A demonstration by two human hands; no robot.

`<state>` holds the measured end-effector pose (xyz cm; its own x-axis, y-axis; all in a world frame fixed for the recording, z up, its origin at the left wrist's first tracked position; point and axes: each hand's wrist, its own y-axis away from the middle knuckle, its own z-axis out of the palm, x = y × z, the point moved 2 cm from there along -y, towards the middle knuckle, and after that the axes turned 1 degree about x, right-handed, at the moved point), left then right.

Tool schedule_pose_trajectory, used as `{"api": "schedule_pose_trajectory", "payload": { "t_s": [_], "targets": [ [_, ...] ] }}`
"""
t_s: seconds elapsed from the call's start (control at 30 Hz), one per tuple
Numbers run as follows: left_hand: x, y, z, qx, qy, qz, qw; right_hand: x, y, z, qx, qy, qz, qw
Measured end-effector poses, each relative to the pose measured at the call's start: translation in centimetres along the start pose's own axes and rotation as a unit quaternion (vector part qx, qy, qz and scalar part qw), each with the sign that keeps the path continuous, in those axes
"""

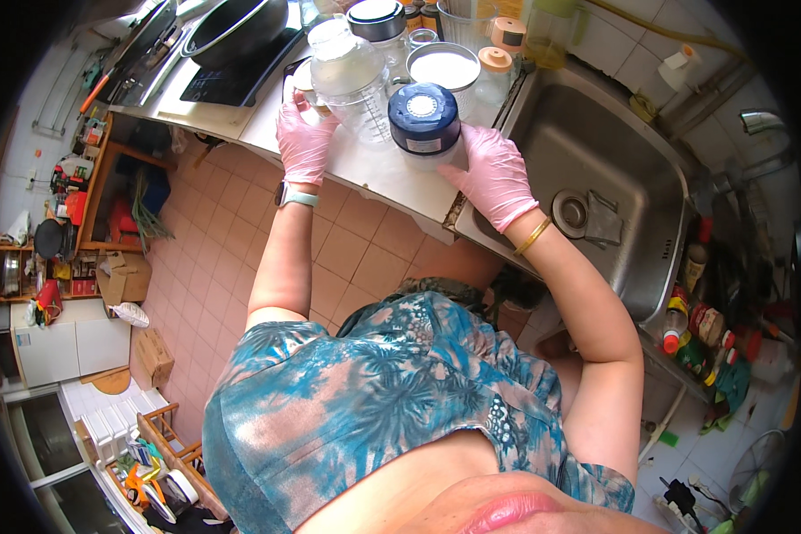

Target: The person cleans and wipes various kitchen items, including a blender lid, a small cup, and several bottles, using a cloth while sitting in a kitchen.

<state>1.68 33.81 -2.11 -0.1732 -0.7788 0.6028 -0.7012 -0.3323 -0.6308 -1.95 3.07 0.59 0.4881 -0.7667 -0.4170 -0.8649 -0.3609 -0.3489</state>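
Both hands wear pink gloves over a white countertop. My left hand is at a small jar with a pale lid, partly behind a clear plastic measuring jug with a cloudy upper part; how firmly it holds the jar is unclear. My right hand rests its fingers and thumb at the right side of a jar with a dark blue lid; its grip is partly hidden. Behind the jar stand a glass container with white contents and a small jar with an orange lid.
A steel sink with a drain strainer lies to the right. At the back left, a black pan sits on an induction cooktop. Bottles crowd the sink's far right side. A faucet reaches in from the right.
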Motion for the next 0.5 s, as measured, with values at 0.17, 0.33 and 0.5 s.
{"api": "schedule_pose_trajectory", "payload": {
  "t_s": [0.17, 0.33, 0.5],
  "targets": [
    [0.0, -1.4, 0.5, -0.031, -0.011, -0.037, 0.999, -0.5, -0.6, 0.1, 0.002, 0.035, -0.019, 0.999],
    [0.5, -1.2, 0.4, -0.029, 0.142, -0.068, 0.987, -0.6, -1.1, 0.9, 0.012, 0.076, -0.025, 0.997],
    [0.0, 3.7, -1.5, 0.067, 0.269, 0.045, 0.96, -1.1, -1.4, 0.5, 0.006, 0.089, -0.024, 0.996]
  ]
}}
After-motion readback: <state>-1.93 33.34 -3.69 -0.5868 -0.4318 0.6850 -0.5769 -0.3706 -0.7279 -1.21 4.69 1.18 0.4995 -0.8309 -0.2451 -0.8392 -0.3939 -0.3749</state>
